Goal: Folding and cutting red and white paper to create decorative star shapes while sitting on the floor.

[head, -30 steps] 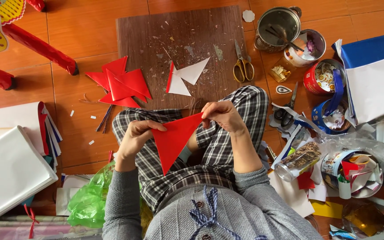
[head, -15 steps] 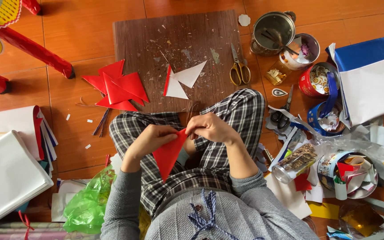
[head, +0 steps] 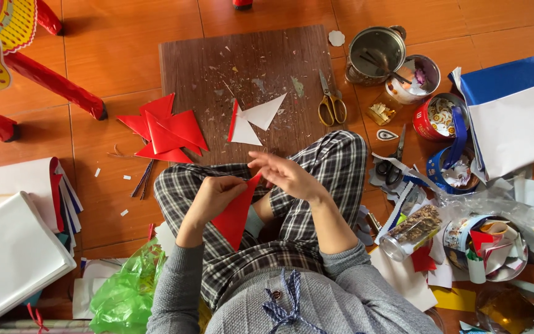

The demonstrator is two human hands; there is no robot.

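The left hand (head: 217, 192) and right hand (head: 285, 176) pinched a red paper triangle (head: 235, 216) over the lap, fingers clamped on its top edge. Ahead lay a brown board (head: 217, 68) bearing yellow scissors (head: 331, 105); folded red triangles (head: 165, 131) apparently overlapped its left edge.

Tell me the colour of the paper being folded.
Red paper, clearest in the head view.
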